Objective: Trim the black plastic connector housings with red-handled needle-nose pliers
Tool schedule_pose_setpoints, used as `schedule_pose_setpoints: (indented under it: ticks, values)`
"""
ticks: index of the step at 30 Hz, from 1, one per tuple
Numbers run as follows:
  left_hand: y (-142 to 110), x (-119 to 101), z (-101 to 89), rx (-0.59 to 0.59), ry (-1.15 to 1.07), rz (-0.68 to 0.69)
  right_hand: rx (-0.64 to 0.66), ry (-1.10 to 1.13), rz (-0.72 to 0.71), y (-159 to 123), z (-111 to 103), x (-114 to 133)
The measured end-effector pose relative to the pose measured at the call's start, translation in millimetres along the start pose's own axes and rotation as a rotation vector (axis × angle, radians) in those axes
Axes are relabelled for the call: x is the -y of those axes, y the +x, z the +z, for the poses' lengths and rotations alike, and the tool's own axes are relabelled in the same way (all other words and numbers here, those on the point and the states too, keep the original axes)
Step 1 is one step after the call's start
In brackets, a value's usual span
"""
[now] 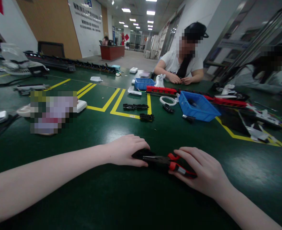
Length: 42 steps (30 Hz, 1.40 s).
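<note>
My right hand (pixel 203 167) is wrapped round the red and black handles of a pair of long-nose pliers (pixel 163 159). Their jaws point left and reach a small black part (pixel 141 154). Fingers and thumb of my left hand (pixel 126 150) are closed on that part, low over the green table. Whether the jaw tips grip the part or only lie against it, I cannot tell. Farther up, within yellow tape lines, lie a long black piece (pixel 135 107) and a shorter black piece (pixel 146 117). Another black piece (pixel 168 108) rests by a white tape roll (pixel 168 101).
A blue bin (pixel 198 107) with dark parts stands at right, a smaller blue bin (pixel 144 83) behind. Red strips (pixel 161 90) lie between them. A blurred flat object (pixel 56 115) is at left. Across the table sits a person (pixel 185 60); another is at far right.
</note>
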<state>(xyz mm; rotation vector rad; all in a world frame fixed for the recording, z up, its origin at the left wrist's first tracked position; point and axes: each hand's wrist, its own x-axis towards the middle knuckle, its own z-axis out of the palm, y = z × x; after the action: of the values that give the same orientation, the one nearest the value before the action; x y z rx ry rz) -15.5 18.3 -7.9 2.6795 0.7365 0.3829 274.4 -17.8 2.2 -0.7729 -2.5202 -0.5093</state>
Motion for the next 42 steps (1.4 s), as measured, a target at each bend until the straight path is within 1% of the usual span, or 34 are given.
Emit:
schedule_pose_setpoints:
  ticks: [12, 17, 28, 36, 42]
  values:
    - [-0.5, -1.9, -0.6, -0.001, 0.039, 0.023, 0.006, 0.021, -0.002, -2.0, -0.3, -6.6]
    - [-0.7, -1.6, 0.0, -0.006, 0.028, 0.014, -0.007, 0.031, 0.007, -2.5, 0.3, -6.9]
    - [-0.5, -1.2, -0.2, -0.006, -0.006, 0.008, 0.013, 0.058, 0.039, -1.5, 1.2, -5.3]
    - [-0.9, -1.1, -0.2, -0.009, -0.001, 0.014, 0.013, 0.051, 0.038, -0.6, 0.9, -5.0]
    - [-0.8, -1.5, -0.5, -0.008, 0.012, 0.012, 0.015, 0.030, 0.010, 0.3, 0.7, -4.4]
